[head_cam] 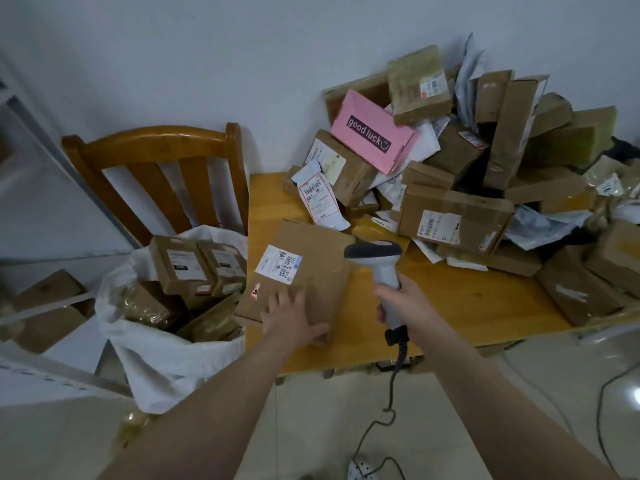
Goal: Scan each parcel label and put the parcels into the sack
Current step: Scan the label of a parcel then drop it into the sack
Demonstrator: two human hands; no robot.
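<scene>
While the right hand (403, 306) has its grip curled round the scanner (377, 258) aimed at the label (278, 265), left hand (294, 320) spread flat on the parcel (318, 258) at the left edge of the bench (450, 299), I'd call it mid-scan — next, lift it left into the sack (162, 358).

The print on the white label (278, 264) of the flat brown cardboard parcel (311, 268) is too small and blurred to read. The left hand (291, 317) covers the near corner of this parcel. The right hand (403, 306) hides the middle of the handle of the grey handheld barcode scanner (377, 258). The white woven sack (166, 358) hides the lower parts of the boxes inside it and the seat of the brown wooden chair (156, 150). The big pile of brown cardboard parcels (485, 174) covers the far part of the yellow wooden tabletop (450, 299) and is cut off at the right edge.
</scene>
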